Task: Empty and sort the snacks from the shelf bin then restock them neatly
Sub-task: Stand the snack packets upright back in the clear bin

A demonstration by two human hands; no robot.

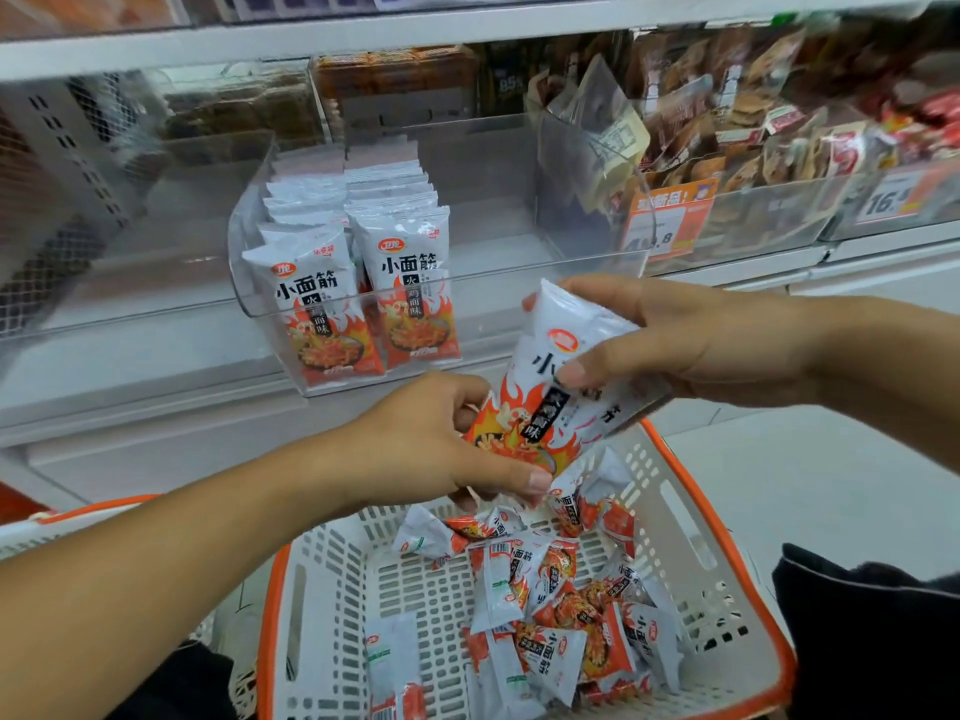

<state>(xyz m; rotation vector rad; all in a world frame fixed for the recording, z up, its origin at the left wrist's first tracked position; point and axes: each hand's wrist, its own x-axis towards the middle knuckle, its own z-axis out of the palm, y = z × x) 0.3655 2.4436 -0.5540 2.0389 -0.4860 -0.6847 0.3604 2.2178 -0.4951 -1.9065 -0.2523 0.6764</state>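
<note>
Head view: a person's two bare hands work between a shop shelf and a basket below it.
Held packets: a small stack of white snack packets with red-orange flame print (558, 394), tilted, white tops up and to the right, flame ends down and to the left, above the basket.
Right hand (691, 340): curled round the upper white end of the stack, thumb pressed across the printed face.
Left hand (431, 449): pinches the lower flame end of the same stack between thumb and fingers.
Shelf bin: a clear plastic bin (519, 304) on the white shelf holds two upright rows of the same packets (358, 267) at its left side, faces forward.
Basket: a white slotted plastic basket with an orange rim (680, 511) holds a loose heap of matching packets (561, 610), lying at all angles.
Neighbouring stock: brown-wrapped snacks (727, 127) fill the clear bin to the right, with an orange price label (665, 218) on its front.
</note>
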